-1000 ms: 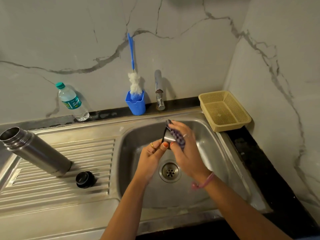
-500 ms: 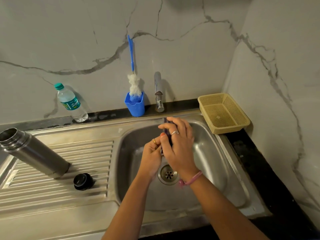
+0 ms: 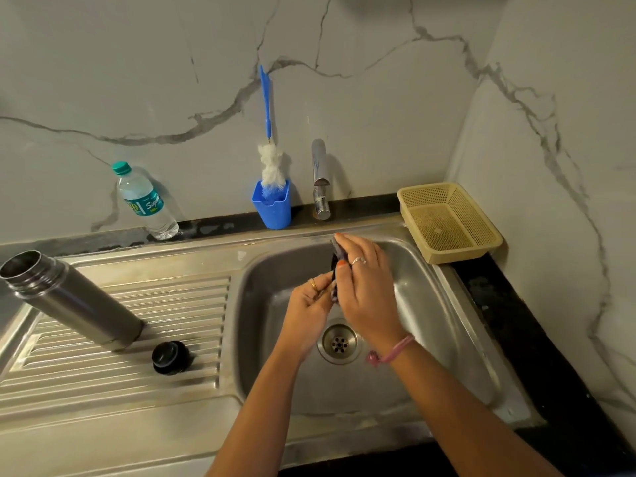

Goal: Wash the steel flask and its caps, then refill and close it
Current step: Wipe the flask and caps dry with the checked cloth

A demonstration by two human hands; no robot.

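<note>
The open steel flask [image 3: 74, 301] stands on the ribbed drainboard [image 3: 113, 383] at the left, its mouth uncapped. A black inner cap [image 3: 171, 357] sits on the drainboard just right of the flask's base. Over the sink basin [image 3: 433, 325], my left hand [image 3: 308, 313] holds the steel outer cap, which is almost wholly hidden between my hands. My right hand [image 3: 366, 290] grips a dark purple scrub pad [image 3: 334, 251] and presses it against that cap. Only a dark sliver shows between my fingers.
A plastic water bottle [image 3: 146, 201] stands at the back left. A blue holder [image 3: 272, 208] with a bottle brush [image 3: 268, 132] sits beside the tap [image 3: 320, 180]. A beige perforated basket [image 3: 447, 222] rests at the sink's right back corner. The drain [image 3: 340, 343] lies below my hands.
My right hand has closed over the cap with the scrub pad, hiding the cap that showed a second ago. Both hands have shifted slightly toward the back of the basin.
</note>
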